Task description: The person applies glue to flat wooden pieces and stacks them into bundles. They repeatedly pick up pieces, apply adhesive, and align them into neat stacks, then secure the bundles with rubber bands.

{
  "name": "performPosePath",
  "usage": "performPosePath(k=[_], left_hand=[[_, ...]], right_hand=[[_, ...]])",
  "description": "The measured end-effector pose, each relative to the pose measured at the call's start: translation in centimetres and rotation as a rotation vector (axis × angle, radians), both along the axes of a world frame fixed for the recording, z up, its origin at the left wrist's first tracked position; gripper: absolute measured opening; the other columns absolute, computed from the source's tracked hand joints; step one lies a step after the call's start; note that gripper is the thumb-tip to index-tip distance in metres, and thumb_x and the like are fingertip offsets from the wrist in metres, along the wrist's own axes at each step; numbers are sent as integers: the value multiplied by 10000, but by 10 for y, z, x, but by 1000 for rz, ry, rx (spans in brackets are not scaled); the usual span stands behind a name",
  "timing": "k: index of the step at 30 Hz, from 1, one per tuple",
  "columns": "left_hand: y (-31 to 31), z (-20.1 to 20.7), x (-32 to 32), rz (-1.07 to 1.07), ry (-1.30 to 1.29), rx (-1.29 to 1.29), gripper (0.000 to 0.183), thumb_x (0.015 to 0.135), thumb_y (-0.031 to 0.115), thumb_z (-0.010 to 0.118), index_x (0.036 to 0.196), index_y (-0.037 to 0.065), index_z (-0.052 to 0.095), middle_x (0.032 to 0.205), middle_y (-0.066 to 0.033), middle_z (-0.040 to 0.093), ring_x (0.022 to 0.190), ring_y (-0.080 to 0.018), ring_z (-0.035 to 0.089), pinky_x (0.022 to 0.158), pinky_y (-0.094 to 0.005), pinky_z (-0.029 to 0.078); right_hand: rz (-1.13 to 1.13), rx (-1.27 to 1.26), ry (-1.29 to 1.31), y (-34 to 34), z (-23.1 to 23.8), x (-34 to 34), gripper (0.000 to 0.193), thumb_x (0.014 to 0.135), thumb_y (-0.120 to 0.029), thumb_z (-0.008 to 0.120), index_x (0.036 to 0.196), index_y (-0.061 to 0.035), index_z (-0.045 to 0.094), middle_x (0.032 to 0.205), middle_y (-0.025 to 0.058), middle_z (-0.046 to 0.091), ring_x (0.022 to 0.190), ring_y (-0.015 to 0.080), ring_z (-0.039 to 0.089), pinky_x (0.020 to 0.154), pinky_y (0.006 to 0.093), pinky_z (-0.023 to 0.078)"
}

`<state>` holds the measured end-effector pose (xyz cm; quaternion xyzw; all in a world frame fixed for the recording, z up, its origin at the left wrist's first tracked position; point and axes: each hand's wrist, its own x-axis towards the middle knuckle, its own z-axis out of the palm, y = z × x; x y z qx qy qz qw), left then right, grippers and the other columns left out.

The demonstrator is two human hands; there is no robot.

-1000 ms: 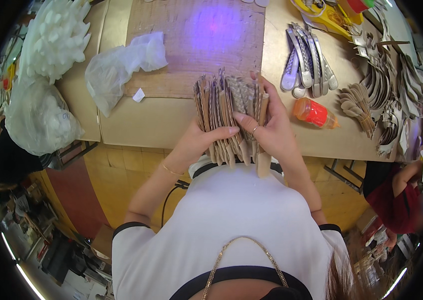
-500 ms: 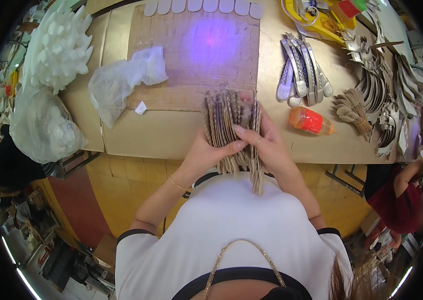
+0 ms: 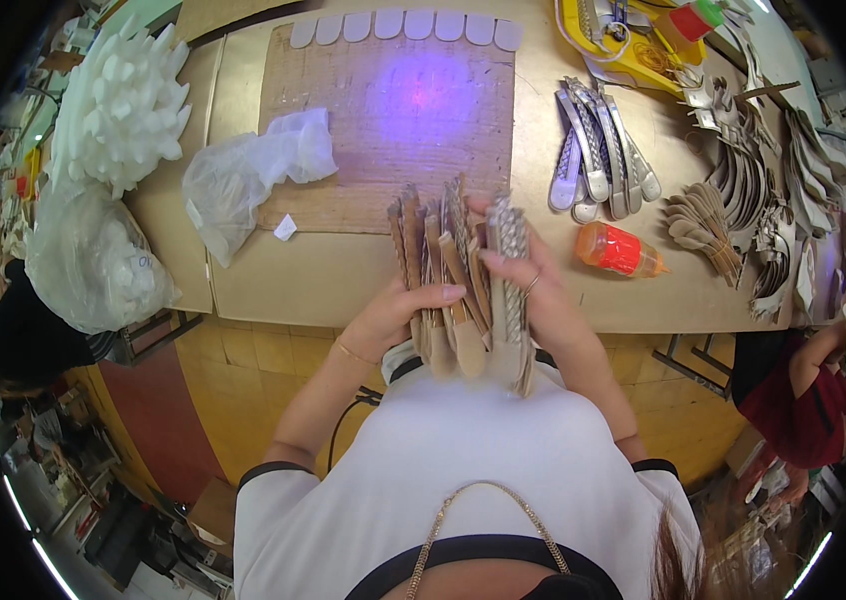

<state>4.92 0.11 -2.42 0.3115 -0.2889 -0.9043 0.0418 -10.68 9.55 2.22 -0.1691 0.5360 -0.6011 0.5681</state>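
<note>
Between my hands, close to my chest, are several beige straps with braided upper parts and plain rounded lower ends. My left hand [image 3: 395, 312] is closed round the left group of braided straps [image 3: 433, 325], its thumb across the front. My right hand [image 3: 547, 290] grips the right group of braided straps [image 3: 509, 235], thumb in front and fingers behind. This right group shows its silvery woven faces. The straps stand upright, some tilted and fanned in the middle. Which hand bears the middle ones is hard to tell.
A cardboard sheet [image 3: 363, 195] lies ahead, with rounded white pieces [image 3: 417, 24] in a row. Crumpled plastic [image 3: 233, 180] and white foam [image 3: 118, 110] are left. Rightward are silver braided straps [image 3: 603, 150], an orange bottle [image 3: 618, 250], tied beige straps [image 3: 705, 225] and a yellow tray [image 3: 633, 55].
The bundle has spread apart between my hands. My right hand has turned its group so the silvery braided faces show, and the left group's lower ends have fanned out.
</note>
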Motion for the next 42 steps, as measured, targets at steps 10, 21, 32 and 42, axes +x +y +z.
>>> performPosePath(k=[10,21,32,42], left_hand=[[7,-12,-11,85,-58,-42,444,830,51,661,1235,11,485,1142,-87,585,1034,-169,577,882,-326,496],[-6,-5,-11,-11,68,-71,554,778,14,617,1297,1,426,1163,-119,572,1061,-227,584,934,-374,480],[-3,-5,-19,182,-76,-205,346,810,63,705,1119,4,562,1030,-84,633,927,-151,606,816,-307,505],[-20,-7,-11,-135,-78,-279,450,786,136,755,1160,16,535,1029,-70,630,967,-159,595,867,-325,488]], right_hand=[[11,38,305,0,-23,5,724,805,-162,741,1393,-49,333,1210,110,532,1109,160,525,954,306,432],[1,-102,441,-5,-6,-15,634,794,-125,744,1327,-31,414,1117,113,607,979,173,611,853,294,493],[15,77,689,-6,-14,-17,551,816,-6,645,1325,-62,443,1031,64,609,976,136,576,874,256,454],[223,49,334,-7,18,-55,544,816,-2,626,1328,-67,454,986,21,568,897,100,539,830,249,445]])
